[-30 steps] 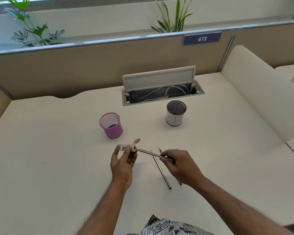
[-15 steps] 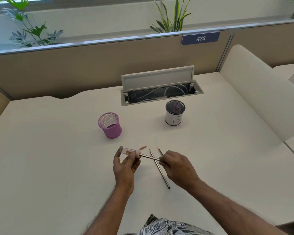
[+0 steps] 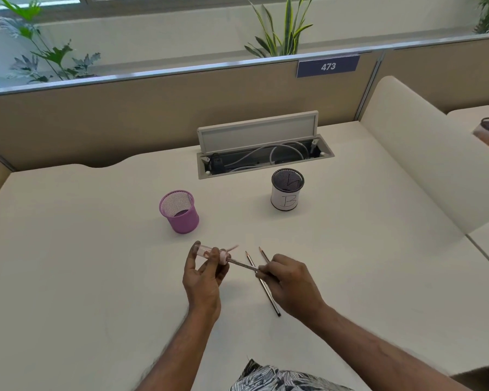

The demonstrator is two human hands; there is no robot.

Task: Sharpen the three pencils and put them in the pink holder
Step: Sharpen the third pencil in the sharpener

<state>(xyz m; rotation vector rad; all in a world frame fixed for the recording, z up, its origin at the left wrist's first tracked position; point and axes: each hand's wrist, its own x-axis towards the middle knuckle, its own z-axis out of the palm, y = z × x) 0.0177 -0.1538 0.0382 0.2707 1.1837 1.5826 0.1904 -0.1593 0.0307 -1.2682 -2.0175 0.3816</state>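
Left hand (image 3: 202, 280): grip clamped on clear sharpener (image 3: 208, 252).
Right hand (image 3: 290, 280): grip pinching pencil (image 3: 243, 265), tip in sharpener.
Spare pencils (image 3: 268, 294): on desk (image 3: 96, 263), partly under right hand.
Pink holder (image 3: 180, 211): upright beyond left hand, far from desk edges.

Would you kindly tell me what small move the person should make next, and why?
Probably twist the pencil with the right hand while the left hand holds the sharpener steady. The pencil's tip sits in the sharpener's pink end, a second pencil and a third pencil lie on the desk, and the pink holder shows no pencil yet.
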